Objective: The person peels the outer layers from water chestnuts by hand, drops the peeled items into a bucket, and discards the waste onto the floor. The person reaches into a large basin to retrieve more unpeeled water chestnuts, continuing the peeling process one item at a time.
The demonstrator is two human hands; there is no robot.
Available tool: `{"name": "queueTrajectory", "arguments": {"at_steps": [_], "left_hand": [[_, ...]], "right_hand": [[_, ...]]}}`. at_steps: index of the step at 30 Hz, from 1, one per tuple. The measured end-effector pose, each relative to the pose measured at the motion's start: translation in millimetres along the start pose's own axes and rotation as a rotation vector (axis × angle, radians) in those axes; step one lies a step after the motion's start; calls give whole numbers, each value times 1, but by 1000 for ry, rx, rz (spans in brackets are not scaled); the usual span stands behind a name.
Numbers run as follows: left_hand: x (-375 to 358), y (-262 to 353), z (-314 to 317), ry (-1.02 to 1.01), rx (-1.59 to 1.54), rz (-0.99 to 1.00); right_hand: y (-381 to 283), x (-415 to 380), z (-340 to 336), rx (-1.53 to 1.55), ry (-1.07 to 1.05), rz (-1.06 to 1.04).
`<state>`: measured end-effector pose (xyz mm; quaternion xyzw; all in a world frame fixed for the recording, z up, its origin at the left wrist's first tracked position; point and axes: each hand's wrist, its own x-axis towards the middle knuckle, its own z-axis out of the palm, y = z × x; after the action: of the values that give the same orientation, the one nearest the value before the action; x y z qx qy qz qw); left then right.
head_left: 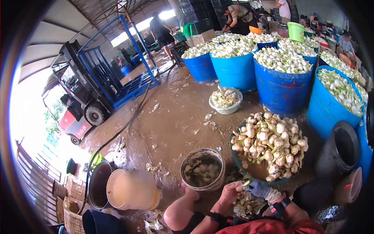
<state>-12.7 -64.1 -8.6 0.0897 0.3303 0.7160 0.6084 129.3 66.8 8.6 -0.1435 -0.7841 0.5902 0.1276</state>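
A pale garlic bulb [243, 186] with a greenish end is pinched in the bare fingers of my left hand [230, 192]. Close against it on the right, my right hand [258, 189] wears a grey-blue glove and has its fingers curled; what they grip is hidden. Below both hands lies a heap of garlic peelings [249, 206]. Just beyond them, a wide green tub [236, 154] is piled with untrimmed, brownish garlic bulbs [272, 142]. Left of my hands stands a dirty bucket [188, 184] with peeled white bulbs [206, 171] inside.
Large blue barrels [282, 89] full of peeled garlic line the right and back. A white basin [226, 110] of garlic scraps sits on the wet floor [163, 128]. Buckets [132, 191] and baskets stand at left, a forklift [80, 103] behind. A black bucket [339, 150] leans at right. Several people work farther off.
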Motion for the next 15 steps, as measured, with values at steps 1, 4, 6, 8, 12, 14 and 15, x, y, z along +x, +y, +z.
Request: {"name": "queueTrajectory", "arguments": {"at_steps": [1,4,6,8,12,14,15], "left_hand": [[1,1,-7,-59,-57,-65],[-4,3,3,-5,55,-81],[-4,0,11,195,309,-24],[-5,-14,20,239,458,50],[-16,-4,31,196,595,63],[-21,5,41,167,603,-4],[-22,8,44,167,601,-7]], "right_hand": [[-15,1,-4,-188,-13,-67],[0,2,1,-309,56,-134],[9,2,6,-245,142,-131],[0,3,13,-84,296,-168],[5,3,13,54,210,-181],[10,1,14,85,215,-166],[6,1,13,110,222,-154]]}}
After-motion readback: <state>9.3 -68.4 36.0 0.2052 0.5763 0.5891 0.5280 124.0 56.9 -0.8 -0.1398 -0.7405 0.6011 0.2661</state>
